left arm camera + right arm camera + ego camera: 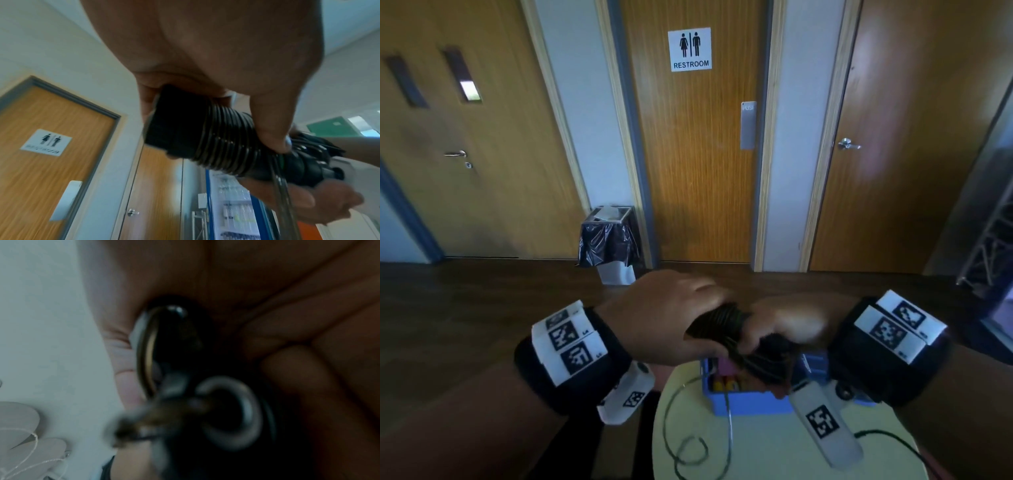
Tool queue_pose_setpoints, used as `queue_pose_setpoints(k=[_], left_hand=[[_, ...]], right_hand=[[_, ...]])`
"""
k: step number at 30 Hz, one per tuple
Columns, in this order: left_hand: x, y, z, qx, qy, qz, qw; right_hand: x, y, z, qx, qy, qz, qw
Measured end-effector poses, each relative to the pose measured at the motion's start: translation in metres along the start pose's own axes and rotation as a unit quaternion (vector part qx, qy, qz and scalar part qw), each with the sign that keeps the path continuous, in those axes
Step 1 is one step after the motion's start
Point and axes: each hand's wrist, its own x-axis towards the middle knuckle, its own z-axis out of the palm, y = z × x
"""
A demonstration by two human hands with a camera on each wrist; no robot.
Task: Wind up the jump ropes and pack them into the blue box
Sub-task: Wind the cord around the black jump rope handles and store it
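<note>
Here, black jump rope [726, 327] bundle — between left hand [671, 318] and right hand [787, 325] grips.

My head view looks forward and down over both hands [722, 329] toward the far restroom door [698, 154] — shared with my upward-tilted left wrist view; right wrist view: very close, blurred.

Both hands, the left hand [671, 315] and the right hand [787, 325], crowd the air directly above the blue box [750, 401], blocking its opening from overhead. Loose cord [729, 425] loops across the yellow table [763, 455] in front of the box. Bare tabletop lies between those loops.
</note>
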Motion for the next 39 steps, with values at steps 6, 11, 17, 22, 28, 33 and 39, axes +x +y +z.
queue_pose_setpoints(k=[6,11,17,22,28,33,39], left_hand=[[-0.006,-0.01,-0.003,-0.1,0.068,-0.114,0.986],[-0.012,-0.016,0.025,-0.239,0.15,-0.308,0.909],[-0.017,0.003,0.047,-0.378,0.249,-0.367,0.812],[-0.026,0.009,0.064,-0.51,0.276,-0.422,0.697],[-0.027,0.026,0.066,-0.709,0.239,-0.425,0.509],[-0.031,0.028,0.066,-0.802,0.219,-0.366,0.417],[-0.029,0.027,0.064,-0.881,0.154,-0.234,0.381]], right_hand=[[0.009,0.015,-0.004,0.208,0.033,-0.161,0.964],[0.036,0.02,0.017,0.25,0.186,-0.245,0.918],[0.059,0.021,0.044,0.233,0.206,-0.248,0.917],[0.05,0.021,0.046,-0.097,0.346,-0.229,0.905],[0.049,0.027,0.035,-0.304,0.376,-0.312,0.818],[0.052,0.022,0.019,-0.162,0.33,-0.303,0.879],[0.051,0.012,0.023,0.074,0.149,-0.342,0.925]])
